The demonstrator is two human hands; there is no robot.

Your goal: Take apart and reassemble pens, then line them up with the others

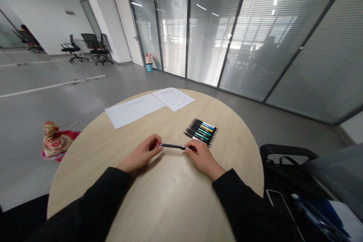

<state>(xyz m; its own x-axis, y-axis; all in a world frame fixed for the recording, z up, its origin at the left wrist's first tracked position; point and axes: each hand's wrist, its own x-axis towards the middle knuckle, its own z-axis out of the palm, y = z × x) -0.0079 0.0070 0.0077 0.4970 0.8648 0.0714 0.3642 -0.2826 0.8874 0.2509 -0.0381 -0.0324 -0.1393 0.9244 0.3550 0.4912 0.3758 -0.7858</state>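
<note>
- On the round pale-wood desk (pixel 176 200), a black retractable pen (pixel 173 146) is held level between both hands
- Left hand (pixel 141 154): narrow grip, apparently pinching the pen's tip
- Right hand (pixel 202 160): narrow grip on its other end
- Farther along the desk: a row of colored pens (pixel 200 131), two printed sheets (pixel 133 110)

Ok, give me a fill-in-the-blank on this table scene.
The left hand and the right hand hold a ____ pen between them. The tabletop is ____ in shape. The printed sheets at the far side of the table number ____. The row of pens lies nearer the ____ hand.

Missing words: black, round, two, right.
</note>
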